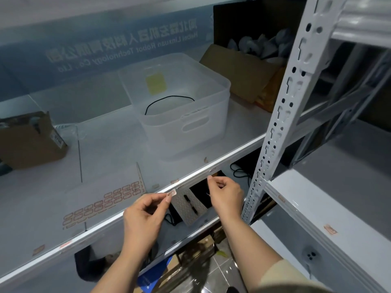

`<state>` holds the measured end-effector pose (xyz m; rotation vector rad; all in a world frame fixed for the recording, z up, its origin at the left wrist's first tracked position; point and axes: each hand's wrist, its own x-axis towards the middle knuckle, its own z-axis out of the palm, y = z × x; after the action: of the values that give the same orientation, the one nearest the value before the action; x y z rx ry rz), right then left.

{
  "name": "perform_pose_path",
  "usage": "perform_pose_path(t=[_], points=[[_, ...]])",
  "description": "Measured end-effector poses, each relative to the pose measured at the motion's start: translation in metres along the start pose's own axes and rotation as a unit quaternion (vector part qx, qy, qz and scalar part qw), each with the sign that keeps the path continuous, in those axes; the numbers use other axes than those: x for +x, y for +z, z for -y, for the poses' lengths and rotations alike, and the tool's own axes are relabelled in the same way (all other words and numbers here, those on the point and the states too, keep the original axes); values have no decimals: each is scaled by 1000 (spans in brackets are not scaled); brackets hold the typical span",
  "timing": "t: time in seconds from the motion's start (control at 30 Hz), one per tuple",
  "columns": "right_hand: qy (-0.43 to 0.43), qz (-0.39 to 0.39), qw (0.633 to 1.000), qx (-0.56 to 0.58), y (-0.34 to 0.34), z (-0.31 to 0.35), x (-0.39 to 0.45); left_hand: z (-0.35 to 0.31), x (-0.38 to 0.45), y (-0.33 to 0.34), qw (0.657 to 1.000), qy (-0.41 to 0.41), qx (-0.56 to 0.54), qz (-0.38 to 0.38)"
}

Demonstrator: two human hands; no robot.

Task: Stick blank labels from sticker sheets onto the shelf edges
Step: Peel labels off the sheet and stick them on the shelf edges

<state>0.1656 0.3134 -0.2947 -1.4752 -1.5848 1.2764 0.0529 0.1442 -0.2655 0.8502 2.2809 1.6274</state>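
Note:
My left hand (146, 212) pinches a small red-bordered blank label (172, 192) right at the white shelf edge (131, 210). My right hand (225, 194) hovers just under the same edge farther right, its fingers curled and thumb and forefinger pressed together; I cannot see anything between them. A sticker sheet (103, 205) with several red-bordered labels lies flat on the shelf, left of my hands. A few stuck labels show along the edge, one label (174, 181) above my left fingers and another label (65, 244) at far left.
A translucent plastic bin (203, 132) with a black cord inside stands on the shelf behind. Cardboard boxes sit at left (31, 142) and back right (241, 75). A perforated white upright (281, 115) rises at right, beside a second shelf (317, 208) carrying labels.

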Motion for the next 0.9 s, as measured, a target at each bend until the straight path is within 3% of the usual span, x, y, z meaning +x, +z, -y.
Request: perform_pose_path(t=[0.5,0.9], points=[[-5,-41,998,-49,13,6,23,-8,16,11,1000,12,4,2],[-16,-31,998,-53,15,4,23,-11,17,13,1000,4,2,8]])
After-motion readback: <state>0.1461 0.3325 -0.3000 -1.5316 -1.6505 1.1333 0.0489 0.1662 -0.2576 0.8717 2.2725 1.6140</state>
